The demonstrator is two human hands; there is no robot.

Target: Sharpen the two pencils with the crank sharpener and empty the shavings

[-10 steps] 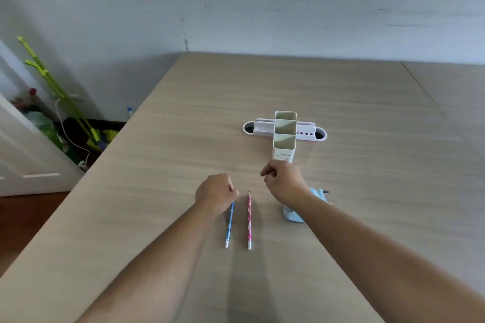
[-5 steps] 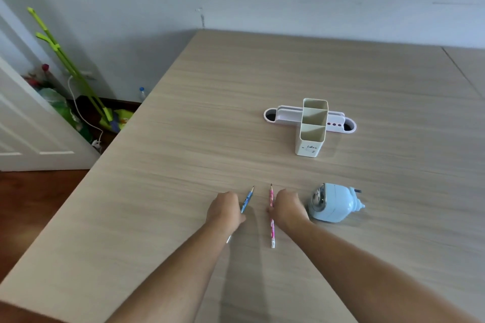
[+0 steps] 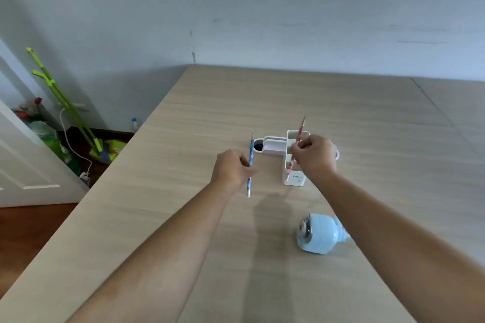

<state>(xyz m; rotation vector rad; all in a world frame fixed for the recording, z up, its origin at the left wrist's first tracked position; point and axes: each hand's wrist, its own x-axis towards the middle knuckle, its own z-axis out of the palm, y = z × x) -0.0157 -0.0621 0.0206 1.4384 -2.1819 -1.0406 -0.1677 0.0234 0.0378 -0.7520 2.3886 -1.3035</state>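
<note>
Bare arms, bare hands

Both forearms are uncovered up to the frame edge; left hand (image 3: 232, 169) and right hand (image 3: 313, 156) carry no glove, ring or watch.

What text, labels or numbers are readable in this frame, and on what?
None legible.
White desk organizer: small dark marking on its front face, too blurred to read.
Blue pencil and pink pencil: printed patterns only, too small to tell.
Blue crank sharpener: no text visible.

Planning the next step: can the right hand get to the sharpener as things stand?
Probably yes, but not freely: the sharpener sits uncovered on the table beside the right forearm, yet the right hand is already holding the pink pencil.
</note>
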